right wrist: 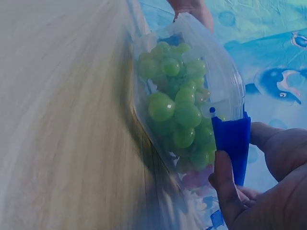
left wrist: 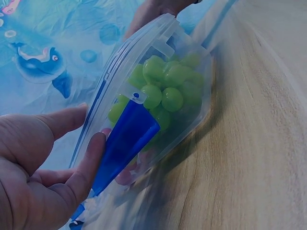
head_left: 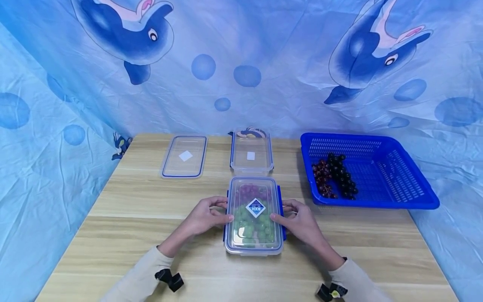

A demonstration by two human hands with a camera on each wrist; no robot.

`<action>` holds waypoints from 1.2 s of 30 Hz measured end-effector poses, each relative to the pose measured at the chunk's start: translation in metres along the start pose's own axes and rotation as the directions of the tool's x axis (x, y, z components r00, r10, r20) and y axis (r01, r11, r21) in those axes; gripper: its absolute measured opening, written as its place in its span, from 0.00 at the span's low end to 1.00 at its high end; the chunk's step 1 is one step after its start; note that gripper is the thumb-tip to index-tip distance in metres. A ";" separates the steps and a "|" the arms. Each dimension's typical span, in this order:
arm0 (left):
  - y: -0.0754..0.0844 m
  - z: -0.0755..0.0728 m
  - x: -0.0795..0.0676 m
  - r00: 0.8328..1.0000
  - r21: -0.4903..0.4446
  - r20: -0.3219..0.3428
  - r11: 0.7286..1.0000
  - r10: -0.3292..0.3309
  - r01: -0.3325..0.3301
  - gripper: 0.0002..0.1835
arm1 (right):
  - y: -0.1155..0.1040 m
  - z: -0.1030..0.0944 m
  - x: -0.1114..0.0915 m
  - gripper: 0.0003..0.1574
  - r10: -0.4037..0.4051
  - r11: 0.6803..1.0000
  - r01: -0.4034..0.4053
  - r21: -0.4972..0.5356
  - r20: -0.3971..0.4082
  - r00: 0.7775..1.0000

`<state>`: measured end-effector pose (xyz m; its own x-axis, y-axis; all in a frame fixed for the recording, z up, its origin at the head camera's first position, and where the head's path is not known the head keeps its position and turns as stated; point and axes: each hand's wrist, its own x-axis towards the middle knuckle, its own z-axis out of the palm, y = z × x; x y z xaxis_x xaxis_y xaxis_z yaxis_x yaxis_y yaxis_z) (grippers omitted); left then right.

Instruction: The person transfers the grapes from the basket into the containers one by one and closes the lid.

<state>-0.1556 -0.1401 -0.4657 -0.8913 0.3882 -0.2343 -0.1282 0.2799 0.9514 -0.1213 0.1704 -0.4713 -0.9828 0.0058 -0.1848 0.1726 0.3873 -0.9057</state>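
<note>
A clear plastic food container (head_left: 241, 247) with a lid sits on the table in front of me. Green grapes (left wrist: 163, 76) and some reddish ones fill it, seen through its walls. The lid (head_left: 264, 186) lies on top and bears a blue-and-white diamond label. At the left side my left hand (head_left: 209, 216) grips the container, thumb at the lid's rim and a finger against a blue side latch (left wrist: 127, 143). My right hand (head_left: 302, 220) holds the opposite side, thumb on the lid's edge, a finger touching the right blue latch (right wrist: 232, 148). The container's underside is hidden.
Behind it stands another clear container (head_left: 250, 165). A separate lid (head_left: 185, 167) with a blue seal lies at the back left. At right, a blue basket (head_left: 400, 176) holds dark grapes (head_left: 341, 176) and red grapes (head_left: 322, 178). A dolphin-print curtain (head_left: 279, 109) hangs behind the table (head_left: 124, 235).
</note>
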 end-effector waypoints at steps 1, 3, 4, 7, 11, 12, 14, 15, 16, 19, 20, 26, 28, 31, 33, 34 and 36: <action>0.000 0.000 0.000 1.000 -0.005 0.003 1.000 -0.002 0.002 0.35 | -0.001 0.000 -0.001 0.40 -0.012 1.000 0.012 -0.009 0.000 1.000; 0.001 0.000 0.000 1.000 -0.016 0.007 1.000 -0.010 0.010 0.35 | -0.004 0.001 -0.002 0.37 -0.038 0.999 0.038 -0.035 -0.004 0.999; 0.002 0.000 0.001 1.000 -0.018 0.009 1.000 -0.014 0.014 0.35 | -0.005 0.001 -0.003 0.36 -0.053 0.997 0.052 -0.052 -0.008 0.999; 0.003 -0.001 0.002 1.000 -0.009 0.008 1.000 -0.020 0.020 0.35 | -0.008 0.001 -0.006 0.34 -0.087 0.991 0.084 -0.100 -0.026 0.996; 0.006 -0.001 0.003 1.000 0.021 -0.001 1.000 -0.022 0.022 0.35 | -0.013 0.002 -0.007 0.32 -0.105 0.981 0.095 -0.167 -0.053 0.993; 0.006 -0.001 0.004 1.000 0.024 -0.001 0.999 -0.021 0.021 0.35 | -0.014 0.002 -0.008 0.31 -0.106 0.979 0.095 -0.179 -0.055 0.993; 0.006 -0.001 0.003 1.000 0.028 -0.002 0.999 -0.024 0.024 0.35 | -0.016 0.004 -0.009 0.30 -0.103 0.975 0.088 -0.204 -0.063 0.993; 0.006 -0.002 0.003 1.000 0.026 -0.001 0.999 -0.026 0.026 0.35 | -0.016 0.004 -0.009 0.29 -0.099 0.973 0.083 -0.213 -0.067 0.993; 0.006 -0.002 0.003 1.000 0.025 0.000 0.999 -0.026 0.026 0.35 | -0.017 0.005 -0.009 0.29 -0.098 0.972 0.080 -0.221 -0.070 0.993; 0.004 -0.002 0.003 1.000 0.023 -0.002 0.999 -0.029 0.029 0.36 | -0.016 0.005 -0.010 0.30 -0.091 0.971 0.073 -0.227 -0.071 0.993; 0.004 -0.002 0.003 1.000 0.025 -0.002 0.999 -0.029 0.029 0.36 | -0.015 0.005 -0.011 0.31 -0.089 0.973 0.072 -0.221 -0.069 0.994; 0.001 -0.002 0.001 0.998 0.130 -0.058 0.992 0.006 0.001 0.42 | -0.010 0.004 -0.011 0.35 -0.075 0.979 0.062 -0.194 -0.062 0.995; 0.000 -0.001 0.000 0.996 0.155 -0.091 0.988 0.007 0.007 0.46 | -0.009 0.003 -0.011 0.36 -0.074 0.980 0.062 -0.190 -0.056 0.996; -0.002 0.001 -0.003 0.993 0.126 -0.115 0.991 -0.018 0.033 0.50 | -0.009 0.003 -0.011 0.37 -0.081 0.981 0.070 -0.179 -0.050 0.995; -0.004 0.003 -0.003 0.993 0.044 -0.106 0.997 -0.057 0.061 0.50 | -0.009 0.003 -0.010 0.36 -0.087 0.982 0.077 -0.175 -0.049 0.995; -0.005 0.004 -0.004 0.993 -0.004 -0.097 0.997 -0.074 0.074 0.50 | -0.009 0.002 -0.010 0.36 -0.092 0.981 0.083 -0.173 -0.049 0.995; -0.006 0.006 -0.004 0.992 -0.095 -0.070 0.990 -0.107 0.100 0.50 | -0.008 0.002 -0.009 0.36 -0.105 0.981 0.095 -0.171 -0.047 0.993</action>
<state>-0.1485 -0.1376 -0.4716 -0.9008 0.2937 -0.3199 -0.2572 0.2326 0.9379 -0.1138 0.1653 -0.4633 -0.9975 0.0088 -0.0705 0.0642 0.5378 -0.8406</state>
